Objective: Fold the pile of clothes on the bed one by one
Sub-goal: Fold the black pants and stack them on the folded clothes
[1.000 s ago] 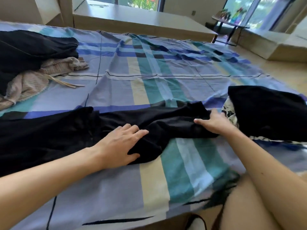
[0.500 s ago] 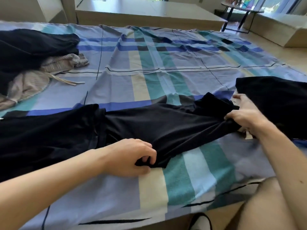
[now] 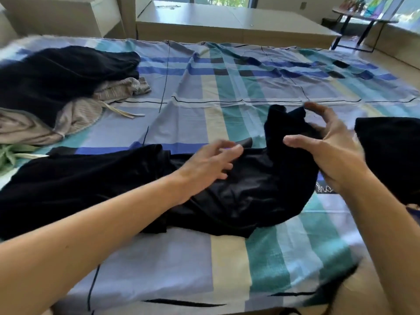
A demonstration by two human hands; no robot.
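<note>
- Black garment (image 3: 238,196): lies crumpled across the near half of the bed (image 3: 186,114), running from the left edge of view to the right-hand side. Its right end is raised off the sheet in a peak.
- Left hand (image 3: 209,167): fingers straight and spread wide, holding nothing. It is positioned over the middle of the black garment. Motion blur hides whether the fingertips touch the cloth.
- Right hand (image 3: 329,153): palm turned inward, fingers loosely curved, thumb extended toward the left hand. The raised end of the black garment sits between thumb and fingers. Whether the hand grips the cloth cannot be determined.
- Pile of clothes (image 3: 56,76): located at the far left of the bed, well apart from both hands. A dark item lies on top, and a beige garment (image 3: 79,117) with a loose drawstring lies under and beside it.
- Folded black item (image 3: 391,151): rests at the right edge of the bed, just beside the right hand.
</note>
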